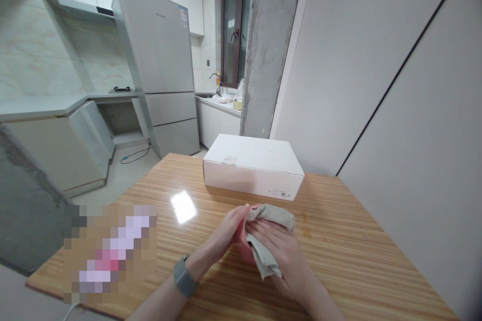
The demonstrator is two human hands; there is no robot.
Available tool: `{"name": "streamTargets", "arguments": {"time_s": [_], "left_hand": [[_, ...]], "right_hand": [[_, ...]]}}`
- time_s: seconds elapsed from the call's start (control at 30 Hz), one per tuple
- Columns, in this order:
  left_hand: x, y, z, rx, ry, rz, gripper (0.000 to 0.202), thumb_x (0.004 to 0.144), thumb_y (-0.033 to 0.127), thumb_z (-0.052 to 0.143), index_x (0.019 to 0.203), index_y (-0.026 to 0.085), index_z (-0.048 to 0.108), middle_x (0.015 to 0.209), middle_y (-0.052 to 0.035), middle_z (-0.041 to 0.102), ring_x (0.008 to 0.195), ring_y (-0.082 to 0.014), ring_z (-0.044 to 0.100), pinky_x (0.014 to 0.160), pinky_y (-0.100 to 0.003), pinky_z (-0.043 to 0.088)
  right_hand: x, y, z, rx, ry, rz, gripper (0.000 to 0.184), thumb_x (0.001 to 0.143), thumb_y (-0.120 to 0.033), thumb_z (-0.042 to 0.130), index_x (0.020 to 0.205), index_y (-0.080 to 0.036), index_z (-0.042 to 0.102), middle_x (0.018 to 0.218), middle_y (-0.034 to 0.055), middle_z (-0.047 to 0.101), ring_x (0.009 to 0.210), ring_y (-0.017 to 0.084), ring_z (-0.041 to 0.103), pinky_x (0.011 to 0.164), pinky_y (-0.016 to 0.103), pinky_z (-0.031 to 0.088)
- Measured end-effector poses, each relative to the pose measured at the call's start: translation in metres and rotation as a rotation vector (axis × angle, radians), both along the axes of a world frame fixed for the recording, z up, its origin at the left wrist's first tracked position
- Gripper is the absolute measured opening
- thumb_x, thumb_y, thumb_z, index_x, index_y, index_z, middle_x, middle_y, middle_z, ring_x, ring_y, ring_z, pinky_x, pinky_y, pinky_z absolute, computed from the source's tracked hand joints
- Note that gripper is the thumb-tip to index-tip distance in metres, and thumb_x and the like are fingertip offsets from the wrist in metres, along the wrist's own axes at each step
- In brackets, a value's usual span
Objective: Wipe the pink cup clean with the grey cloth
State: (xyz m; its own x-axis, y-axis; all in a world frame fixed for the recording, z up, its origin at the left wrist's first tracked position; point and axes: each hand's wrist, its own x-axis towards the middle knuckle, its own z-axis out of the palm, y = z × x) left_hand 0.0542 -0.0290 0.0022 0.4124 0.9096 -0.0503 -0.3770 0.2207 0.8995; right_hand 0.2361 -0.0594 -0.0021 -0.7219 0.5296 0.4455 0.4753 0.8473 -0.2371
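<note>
One crumpled grey-beige cloth (268,233) is gripped between two bare hands over the table, with one pink soft item (241,246) bunched against its left side. The left hand (226,228) is closed, its fingers curled around the cloth's left edge and the pink soft item; the right hand (280,256) presses over the cloth from the right, fingers together and slightly bent, gripping the folds. One grey wristband (184,277) encircles the left wrist. The hands rest above one striped wooden table (339,241). Just ahead of both hands stands one closed white cardboard box (253,166), not touching them. Left of the left hand lies one pixelated patch (109,253), its contents impossible to tell, and nearer the hands is one glare spot (183,206) on the tabletop. Well beyond the box, ahead of the hands, are one three-section grey refrigerator (158,55), one concrete pillar (273,45) and one faucet (215,80) at a countertop sink. One blue cable (131,156) lies on the floor beyond the table, ahead and left of the hands.
</note>
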Motion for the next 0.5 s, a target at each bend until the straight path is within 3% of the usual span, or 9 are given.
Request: {"name": "streamTargets", "arguments": {"time_s": [0.1, 0.23, 0.4, 0.5], "left_hand": [[0.002, -0.001, -0.004, 0.085, 0.134, 0.141, 0.037, 0.082, 0.044, 0.064, 0.101, 0.013, 0.066, 0.102, -0.0094, 0.070, 0.104, -0.0242, 0.061, 0.095, -0.035, 0.043], [0.004, -0.002, -0.017, 0.104, 0.195, 0.169, 0.026, 0.081, 0.036, 0.064, 0.097, 0.016, 0.057, 0.099, -0.0061, 0.067, 0.097, -0.0210, 0.060, 0.087, -0.033, 0.045], [0.008, -0.005, -0.023, 0.090, 0.133, 0.191, 0.029, 0.076, 0.025, 0.063, 0.103, 0.018, 0.052, 0.098, -0.0046, 0.065, 0.089, -0.0179, 0.061, 0.081, -0.030, 0.047], [0.010, -0.006, -0.018, 0.054, 0.072, 0.164, 0.038, 0.077, 0.031, 0.065, 0.111, 0.019, 0.054, 0.106, -0.0067, 0.067, 0.096, -0.0206, 0.062, 0.086, -0.032, 0.047]], "right_hand": [[-0.005, 0.000, 0.001, -0.078, -0.018, -0.075, 0.058, 0.092, -0.039, 0.040, 0.142, -0.011, 0.042, 0.146, 0.0159, 0.048, 0.137, 0.027, 0.042, 0.113, 0.046, 0.037], [-0.010, 0.000, 0.001, -0.099, -0.033, -0.176, 0.058, 0.088, -0.034, 0.044, 0.139, -0.007, 0.045, 0.144, 0.0194, 0.048, 0.135, 0.032, 0.044, 0.110, 0.052, 0.039], [-0.015, -0.001, 0.003, -0.022, -0.063, -0.283, 0.054, 0.088, -0.025, 0.043, 0.138, -0.006, 0.047, 0.139, 0.0213, 0.054, 0.132, 0.033, 0.048, 0.107, 0.054, 0.041], [-0.010, 0.000, 0.003, 0.041, -0.064, -0.237, 0.055, 0.091, -0.031, 0.040, 0.139, -0.005, 0.046, 0.137, 0.0223, 0.056, 0.130, 0.034, 0.050, 0.105, 0.055, 0.043]]}}
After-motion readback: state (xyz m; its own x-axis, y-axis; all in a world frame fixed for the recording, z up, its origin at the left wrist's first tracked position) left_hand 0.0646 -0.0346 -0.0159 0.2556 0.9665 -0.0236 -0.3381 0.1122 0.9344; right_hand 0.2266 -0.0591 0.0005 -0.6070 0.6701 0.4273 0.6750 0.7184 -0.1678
